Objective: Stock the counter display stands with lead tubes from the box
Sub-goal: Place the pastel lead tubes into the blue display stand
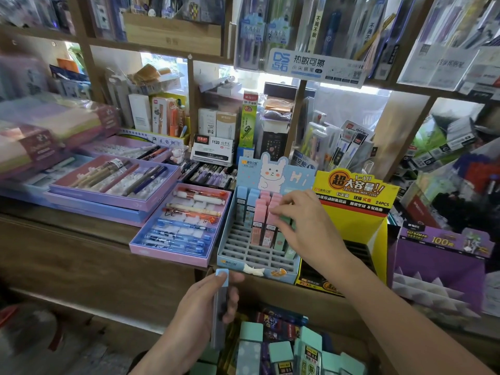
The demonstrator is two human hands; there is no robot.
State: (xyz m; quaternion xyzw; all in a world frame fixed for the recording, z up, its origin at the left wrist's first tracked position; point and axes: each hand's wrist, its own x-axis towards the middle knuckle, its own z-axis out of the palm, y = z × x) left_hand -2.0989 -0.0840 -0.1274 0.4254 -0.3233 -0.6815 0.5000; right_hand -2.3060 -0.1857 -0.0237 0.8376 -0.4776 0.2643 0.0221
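Inside left hand point(200, 309) curled fingers, grips likely light, stiff, slick tube point(218, 331) mid-body; right hand point(305, 226) hold at stand point(243, 250) unclear.

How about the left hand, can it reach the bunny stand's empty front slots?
Probably yes: the left hand holds the blue tube below the front edge of the stand, those slots lie uncovered, and the right hand is farther back.

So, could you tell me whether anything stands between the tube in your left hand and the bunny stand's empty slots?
Nothing visible does. The left hand holds the blue-capped tube just below the bunny stand, whose front empty slots lie uncovered. The right hand is farther back, at the pink tubes.
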